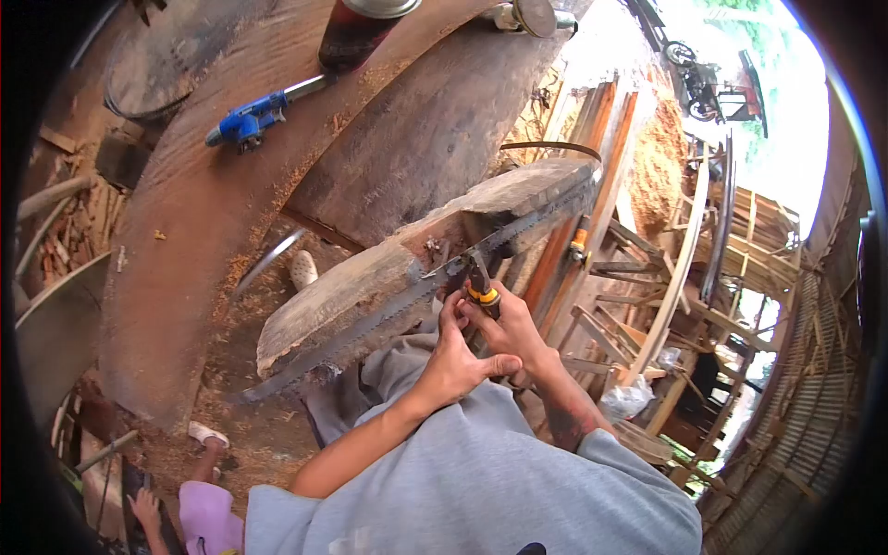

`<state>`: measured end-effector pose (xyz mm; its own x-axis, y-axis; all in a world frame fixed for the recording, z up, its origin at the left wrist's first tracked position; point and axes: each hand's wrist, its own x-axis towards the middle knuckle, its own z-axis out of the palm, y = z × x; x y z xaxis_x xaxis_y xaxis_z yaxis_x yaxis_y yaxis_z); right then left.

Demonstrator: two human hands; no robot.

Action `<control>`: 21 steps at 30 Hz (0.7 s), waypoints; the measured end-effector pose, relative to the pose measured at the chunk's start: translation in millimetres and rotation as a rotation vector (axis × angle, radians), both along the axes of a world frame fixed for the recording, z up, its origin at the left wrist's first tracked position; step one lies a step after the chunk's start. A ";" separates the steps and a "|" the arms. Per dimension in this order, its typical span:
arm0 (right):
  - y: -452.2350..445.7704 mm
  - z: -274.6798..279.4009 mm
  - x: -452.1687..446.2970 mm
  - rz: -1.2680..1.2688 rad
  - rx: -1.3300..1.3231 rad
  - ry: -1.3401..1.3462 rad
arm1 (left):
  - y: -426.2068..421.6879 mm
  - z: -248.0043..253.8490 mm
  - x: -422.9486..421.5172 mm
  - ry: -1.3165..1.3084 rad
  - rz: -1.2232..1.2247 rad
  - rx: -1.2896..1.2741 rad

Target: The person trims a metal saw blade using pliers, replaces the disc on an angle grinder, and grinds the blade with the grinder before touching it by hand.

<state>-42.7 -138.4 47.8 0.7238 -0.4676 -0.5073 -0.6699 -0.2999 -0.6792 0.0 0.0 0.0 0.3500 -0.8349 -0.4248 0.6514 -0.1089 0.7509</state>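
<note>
A long toothed saw blade (370,319) lies along the near edge of a thick wooden block (347,291), running from lower left to upper right. My right hand (509,328) is closed round a tool with a black and yellow handle (483,294), whose dark tip reaches the blade's edge near the middle of the block. Close beside it on the left, my left hand (453,356) has its fingertips bent together at the handle and blade. Whatever those fingertips pinch is too small to make out.
On the large wooden slab (185,268) lies a blue torch head (250,120) joined to a dark canister (356,42). Another person in purple (211,513) is at the lower left. Timber frames (680,277) and sawdust (659,157) are on the right.
</note>
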 end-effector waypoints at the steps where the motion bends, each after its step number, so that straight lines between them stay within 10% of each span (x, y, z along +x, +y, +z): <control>1: 1.8 -6.3 7.0 0.023 -0.073 0.005 | -2.1 -7.4 4.9 0.078 0.033 -0.033; 21: -20.8 20.7 1.8 0.104 -0.088 0.138 | -35.2 34.2 12.6 0.405 0.053 0.010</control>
<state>-40.9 -159.2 68.5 0.6967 -0.4410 -0.5658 -0.7174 -0.4262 -0.5511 12.6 -35.2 34.2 0.1951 -0.8154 -0.5451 0.8989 -0.0736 0.4319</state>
